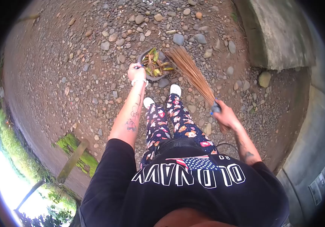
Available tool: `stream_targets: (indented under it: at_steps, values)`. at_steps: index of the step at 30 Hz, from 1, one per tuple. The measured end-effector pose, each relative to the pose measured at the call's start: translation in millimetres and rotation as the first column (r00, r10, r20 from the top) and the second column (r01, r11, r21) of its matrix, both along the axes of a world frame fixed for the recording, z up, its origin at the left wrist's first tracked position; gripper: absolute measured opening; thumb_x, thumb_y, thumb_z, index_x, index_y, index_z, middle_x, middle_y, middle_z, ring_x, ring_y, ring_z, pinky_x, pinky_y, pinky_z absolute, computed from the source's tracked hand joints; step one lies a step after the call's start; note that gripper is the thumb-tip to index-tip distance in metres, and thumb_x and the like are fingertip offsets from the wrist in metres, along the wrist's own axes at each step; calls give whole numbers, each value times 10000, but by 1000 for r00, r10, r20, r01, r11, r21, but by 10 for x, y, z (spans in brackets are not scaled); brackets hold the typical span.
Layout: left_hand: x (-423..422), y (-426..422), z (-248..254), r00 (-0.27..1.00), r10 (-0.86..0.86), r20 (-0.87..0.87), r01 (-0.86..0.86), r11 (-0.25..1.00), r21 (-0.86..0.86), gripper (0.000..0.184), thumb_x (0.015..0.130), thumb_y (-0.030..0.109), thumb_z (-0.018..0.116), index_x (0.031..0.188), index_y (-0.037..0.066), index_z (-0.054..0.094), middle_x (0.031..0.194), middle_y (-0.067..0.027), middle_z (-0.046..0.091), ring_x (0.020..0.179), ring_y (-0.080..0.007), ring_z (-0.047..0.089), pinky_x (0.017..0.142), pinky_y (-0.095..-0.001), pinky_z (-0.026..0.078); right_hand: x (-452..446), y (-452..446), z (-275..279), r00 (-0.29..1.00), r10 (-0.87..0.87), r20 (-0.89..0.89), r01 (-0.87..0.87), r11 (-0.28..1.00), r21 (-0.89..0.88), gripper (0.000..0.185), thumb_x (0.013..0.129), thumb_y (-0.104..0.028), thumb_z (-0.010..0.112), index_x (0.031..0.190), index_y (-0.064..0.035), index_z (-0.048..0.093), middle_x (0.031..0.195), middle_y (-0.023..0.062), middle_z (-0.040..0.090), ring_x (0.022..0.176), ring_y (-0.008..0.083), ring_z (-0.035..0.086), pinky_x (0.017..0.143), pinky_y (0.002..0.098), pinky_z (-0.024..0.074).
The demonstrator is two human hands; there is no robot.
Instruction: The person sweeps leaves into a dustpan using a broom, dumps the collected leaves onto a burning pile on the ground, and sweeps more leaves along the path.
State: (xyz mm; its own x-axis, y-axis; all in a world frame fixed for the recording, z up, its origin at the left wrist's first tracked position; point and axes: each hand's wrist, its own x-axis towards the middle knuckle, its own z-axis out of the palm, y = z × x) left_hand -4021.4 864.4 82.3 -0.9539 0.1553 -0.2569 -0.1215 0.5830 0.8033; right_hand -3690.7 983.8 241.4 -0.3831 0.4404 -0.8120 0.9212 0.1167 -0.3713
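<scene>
My left hand (136,72) is closed on the edge of a grey dustpan (155,78), its grip partly hidden by my fingers. Green, yellow and brown leaves (155,62) lie heaped inside the pan. In my right hand (226,114) is a stick broom (192,73), held by its dark bound end with the fingers wrapped round it. The broom slants up and to the left, and its bristle tips are beside the dustpan's right side; whether they touch it I cannot tell.
Stony ground (94,68) with pebbles and larger rocks surrounds my feet. A concrete block (279,34) stands at the upper right, and a pale wall (317,113) runs along the right. At the lower left are a mossy patch (88,163) and a post (71,160).
</scene>
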Motion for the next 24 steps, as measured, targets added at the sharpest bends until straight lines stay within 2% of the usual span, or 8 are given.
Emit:
stream_targets:
  at_steps: [2,4,7,9,13,17,19,24]
  values:
    - [-11,29,-57,1000,12,-8,-12,1000,-8,144,573,-29,531,628,100,564,724,-50,604,672,-178,584,641,-280,442,-167,-70,-406,1000,-4,27,3,999,35,650,634,-250,639,1196,-47,382,1026,182,545,956,265,535,824,309,404]
    - [25,98,-18,999,53,4,-53,999,9,143,570,-38,522,601,98,553,706,-56,576,678,-191,573,662,-278,434,-265,-148,-699,1000,-24,6,24,994,-103,603,658,-177,614,1196,-32,381,1026,136,549,922,197,531,816,282,402]
    - [58,165,39,996,84,21,-83,995,-45,144,562,-45,512,608,86,549,702,-85,562,679,-206,564,665,-279,430,43,-152,-455,970,-168,-175,117,956,-267,589,679,-165,601,1206,-39,371,1041,128,537,924,197,521,822,285,397]
    - [67,162,200,992,103,74,-99,994,-54,136,560,-39,517,614,79,555,715,-84,570,687,-206,569,665,-285,434,165,-3,102,961,-263,-90,210,899,-385,600,679,-130,596,1220,-46,350,1038,124,529,908,193,520,811,292,405]
    - [-87,-76,-9,995,60,84,-66,995,71,157,565,-78,483,623,51,550,807,-95,622,770,-141,581,706,-230,429,288,245,605,959,-281,37,272,876,-399,615,672,-112,599,1223,-48,336,1004,126,532,884,183,526,789,288,418]
    - [-102,-184,-51,992,77,102,-80,997,20,104,605,-31,527,593,71,542,773,-77,625,767,-176,596,704,-266,444,224,163,180,924,-382,31,371,872,-319,585,678,-123,592,1207,-28,360,974,115,554,849,168,534,747,282,428]
    - [-96,-201,-42,996,70,61,-73,995,61,101,607,-27,529,593,72,542,777,-79,626,771,-180,597,707,-270,446,97,42,-215,976,-216,-40,207,966,-158,580,678,-136,601,1199,-27,370,989,113,552,858,171,531,750,285,427]
    - [-5,-101,33,997,80,6,-79,996,-34,126,574,-39,512,604,73,561,704,-73,606,677,-183,584,665,-270,441,29,-155,-394,962,-265,-71,232,925,-302,581,672,-165,627,1185,-36,387,994,95,543,872,167,524,770,274,426]
